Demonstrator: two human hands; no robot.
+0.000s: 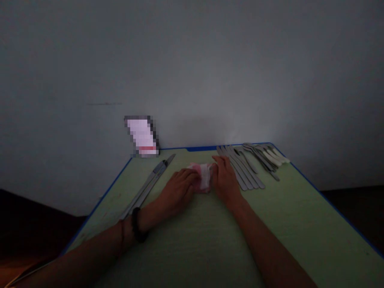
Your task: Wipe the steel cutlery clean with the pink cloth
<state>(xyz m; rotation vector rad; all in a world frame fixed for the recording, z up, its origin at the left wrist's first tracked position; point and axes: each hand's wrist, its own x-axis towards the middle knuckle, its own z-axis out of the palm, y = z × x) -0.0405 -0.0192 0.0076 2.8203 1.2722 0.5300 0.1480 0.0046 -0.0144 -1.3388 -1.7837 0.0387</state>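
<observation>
The pink-and-white soft packet (205, 177) lies on the pale green, blue-edged surface (192, 248), toward its far edge. The left hand (181, 185) covers its left end; the right hand (225, 178) touches its right side. How firmly either grip grasps, I cannot tell. Silver metal cutlery (244, 172) lies toward the far right corner.
</observation>
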